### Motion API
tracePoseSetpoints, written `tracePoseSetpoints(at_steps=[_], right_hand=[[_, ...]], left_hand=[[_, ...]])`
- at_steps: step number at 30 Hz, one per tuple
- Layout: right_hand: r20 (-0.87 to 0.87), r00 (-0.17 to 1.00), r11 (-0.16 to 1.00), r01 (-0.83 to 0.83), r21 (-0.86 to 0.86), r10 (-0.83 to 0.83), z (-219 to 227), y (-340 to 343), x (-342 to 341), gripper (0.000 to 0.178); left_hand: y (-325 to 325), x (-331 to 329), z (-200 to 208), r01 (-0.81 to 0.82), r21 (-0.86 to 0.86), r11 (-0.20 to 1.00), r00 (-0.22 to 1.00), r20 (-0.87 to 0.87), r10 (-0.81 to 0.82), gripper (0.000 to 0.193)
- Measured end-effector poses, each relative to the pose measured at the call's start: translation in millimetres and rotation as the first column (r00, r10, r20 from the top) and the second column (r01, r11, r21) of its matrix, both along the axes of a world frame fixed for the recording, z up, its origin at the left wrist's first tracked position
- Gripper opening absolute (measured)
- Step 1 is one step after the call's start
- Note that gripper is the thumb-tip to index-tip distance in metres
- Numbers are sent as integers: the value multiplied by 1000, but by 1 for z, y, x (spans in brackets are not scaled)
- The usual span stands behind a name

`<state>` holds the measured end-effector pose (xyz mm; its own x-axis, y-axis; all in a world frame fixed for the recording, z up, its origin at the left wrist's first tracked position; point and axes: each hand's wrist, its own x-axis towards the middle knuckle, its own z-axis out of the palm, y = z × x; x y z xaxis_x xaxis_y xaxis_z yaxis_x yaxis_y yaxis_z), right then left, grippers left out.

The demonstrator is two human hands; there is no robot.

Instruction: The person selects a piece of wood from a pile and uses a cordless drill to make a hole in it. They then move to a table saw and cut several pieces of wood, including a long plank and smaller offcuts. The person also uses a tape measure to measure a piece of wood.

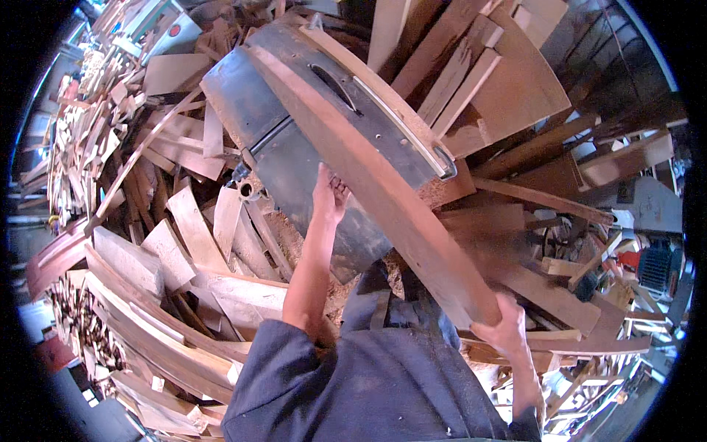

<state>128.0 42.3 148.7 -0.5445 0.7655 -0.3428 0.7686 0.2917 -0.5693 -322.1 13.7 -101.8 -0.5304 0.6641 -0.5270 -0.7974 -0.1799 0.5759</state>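
A long, thick wooden board (383, 188) slants across a dark metal saw table (287, 173), from its far left edge down to my right side. My right hand (504, 328) is wrapped round the board's near end, which sticks out past the table. Farther forward, my left hand (331, 193) has its fingers curled against the board's left side, and the board partly hides them. Beyond the board, a narrow dark slot (335, 85) opens in the table top. What sits in the slot is hard to make out.
A straight fence (401, 110) edged with wood runs along the table's right side. Wooden offcuts (195, 228) lie heaped on the left. Large planks and panels (508, 96) lean at the far right. A round metal fitting (248, 190) juts from the table's left edge. Sawdust lies around.
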Motion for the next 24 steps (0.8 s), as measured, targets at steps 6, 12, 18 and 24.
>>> tracePoseSetpoints(at_steps=[6,12,18,24], right_hand=[[-6,974,957,222,-187,-227,29,-49,74,59],[-404,191,424,650,-631,-894,-91,-90,203,70],[-168,-41,86,726,-682,-985,-173,-120,320,79],[-331,533,627,688,-365,-778,-207,-179,479,88]], left_hand=[[30,21,34,-11,192,981,995,100,-9,73],[10,95,50,26,32,999,995,97,-29,81],[-37,244,47,132,-86,988,973,199,-113,74],[-50,358,9,344,-201,917,939,73,-336,69]])
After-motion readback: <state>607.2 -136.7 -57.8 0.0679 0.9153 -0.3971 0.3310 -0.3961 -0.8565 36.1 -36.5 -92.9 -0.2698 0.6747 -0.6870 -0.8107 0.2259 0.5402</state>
